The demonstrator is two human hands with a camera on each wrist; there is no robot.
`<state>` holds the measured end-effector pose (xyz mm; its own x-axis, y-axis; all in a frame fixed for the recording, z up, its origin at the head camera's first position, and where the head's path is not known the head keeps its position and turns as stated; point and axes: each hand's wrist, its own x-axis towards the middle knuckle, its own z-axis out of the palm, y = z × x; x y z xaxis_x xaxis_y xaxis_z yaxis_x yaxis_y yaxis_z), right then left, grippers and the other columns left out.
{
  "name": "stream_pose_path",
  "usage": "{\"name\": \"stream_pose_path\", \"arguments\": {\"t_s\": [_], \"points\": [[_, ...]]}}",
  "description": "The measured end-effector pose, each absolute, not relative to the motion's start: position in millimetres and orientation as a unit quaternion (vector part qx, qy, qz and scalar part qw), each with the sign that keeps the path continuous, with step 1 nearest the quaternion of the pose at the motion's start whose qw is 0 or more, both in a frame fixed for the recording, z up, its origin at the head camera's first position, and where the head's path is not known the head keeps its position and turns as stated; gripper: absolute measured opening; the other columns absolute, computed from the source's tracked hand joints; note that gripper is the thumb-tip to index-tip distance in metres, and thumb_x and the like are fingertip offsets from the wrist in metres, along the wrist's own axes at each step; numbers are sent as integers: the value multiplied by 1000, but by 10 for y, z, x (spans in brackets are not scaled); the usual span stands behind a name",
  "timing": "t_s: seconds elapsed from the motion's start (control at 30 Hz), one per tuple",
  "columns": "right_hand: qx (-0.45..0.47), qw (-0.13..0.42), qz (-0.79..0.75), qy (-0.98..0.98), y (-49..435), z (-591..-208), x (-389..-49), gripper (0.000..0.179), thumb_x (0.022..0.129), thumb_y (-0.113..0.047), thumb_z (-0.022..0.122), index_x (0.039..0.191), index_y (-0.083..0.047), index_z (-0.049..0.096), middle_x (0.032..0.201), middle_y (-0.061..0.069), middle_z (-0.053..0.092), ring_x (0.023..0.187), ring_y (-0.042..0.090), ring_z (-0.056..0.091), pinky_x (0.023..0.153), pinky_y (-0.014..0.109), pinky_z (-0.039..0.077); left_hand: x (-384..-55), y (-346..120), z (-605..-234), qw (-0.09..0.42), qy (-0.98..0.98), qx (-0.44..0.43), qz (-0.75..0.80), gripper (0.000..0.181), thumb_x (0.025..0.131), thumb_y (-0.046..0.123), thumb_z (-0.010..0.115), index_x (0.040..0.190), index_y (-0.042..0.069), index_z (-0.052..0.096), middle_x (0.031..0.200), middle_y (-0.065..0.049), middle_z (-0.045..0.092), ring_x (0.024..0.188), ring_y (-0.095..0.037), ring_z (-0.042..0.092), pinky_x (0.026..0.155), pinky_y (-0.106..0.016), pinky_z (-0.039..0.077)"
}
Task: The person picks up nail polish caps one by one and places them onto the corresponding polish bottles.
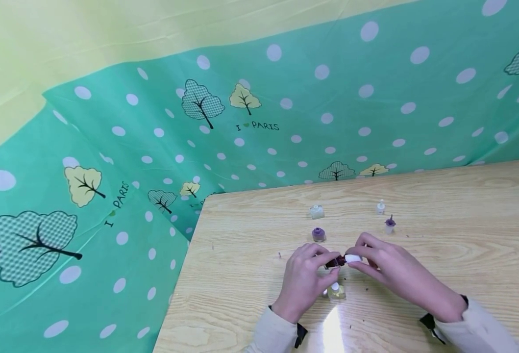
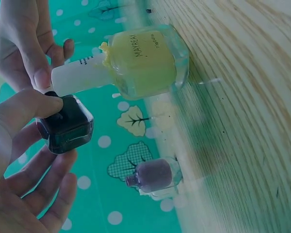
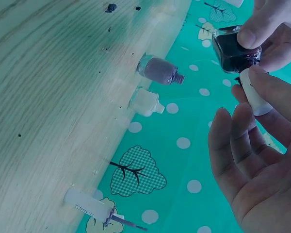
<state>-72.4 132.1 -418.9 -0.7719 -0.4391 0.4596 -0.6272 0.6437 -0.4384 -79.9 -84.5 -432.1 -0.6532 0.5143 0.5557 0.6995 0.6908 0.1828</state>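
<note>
Both hands meet over the table around one small nail polish bottle. My left hand [image 1: 304,277] pinches the square bottle of dark red polish [image 3: 233,51] between thumb and fingers, tilted on its side. My right hand [image 1: 389,260] pinches its white cap [image 3: 254,92] between thumb and fingers, with the cap's end right at the bottle's neck. Dark polish smears the neck in the right wrist view. Close below the hands stands a yellow nail polish bottle [image 2: 145,63] with its white cap on; yellow polish has crusted around its neck.
Beyond the hands stand an uncapped purple polish bottle [image 1: 318,235] and an uncapped whitish one [image 1: 316,212]. Farther right, a white cap [image 1: 380,208] and a cap with a purple-coated brush [image 1: 389,225] stand brush up. Dark specks [image 3: 111,8] dot the wood table. A patterned green cloth [image 1: 285,122] hangs behind.
</note>
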Motion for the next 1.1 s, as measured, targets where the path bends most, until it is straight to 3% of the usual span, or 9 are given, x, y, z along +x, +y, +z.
{"name": "stream_pose_path", "arguments": {"t_s": [0.4, 0.67, 0.97, 1.1], "points": [[266, 80, 307, -910, 1314, -4158, -717, 3, 89, -27, 74, 89, -26, 71, 84, -20, 51, 62, -8, 42, 53, 15, 41, -783, -829, -4320, 222, -890, -350, -187, 30, 80, 24, 82, 109, 19, 77, 97, 8, 69, 84, -4, 61, 80, -11, 46], [264, 54, 287, -919, 1322, -4126, -738, 12, 96, -32, 64, 88, -26, 71, 82, -21, 50, 63, -9, 43, 57, 18, 43, -770, -819, -4311, 223, -887, -347, -206, 29, 80, 21, 82, 109, 21, 77, 97, 9, 68, 85, -4, 59, 78, -10, 45], [270, 46, 287, -918, 1328, -4165, -735, 31, 102, -31, 55, 71, -29, 56, 68, -22, 41, 57, -6, 36, 54, 17, 36, -764, -805, -4308, 239, -877, -357, -215, 27, 80, 19, 82, 106, 20, 78, 99, 9, 67, 87, -5, 59, 78, -10, 46], [260, 44, 293, -919, 1330, -4173, -731, 27, 102, -34, 56, 76, -28, 61, 70, -23, 45, 59, -7, 39, 54, 18, 38, -753, -810, -4313, 230, -880, -354, -218, 28, 80, 19, 82, 107, 19, 77, 99, 9, 67, 87, -5, 59, 79, -10, 46]]}}
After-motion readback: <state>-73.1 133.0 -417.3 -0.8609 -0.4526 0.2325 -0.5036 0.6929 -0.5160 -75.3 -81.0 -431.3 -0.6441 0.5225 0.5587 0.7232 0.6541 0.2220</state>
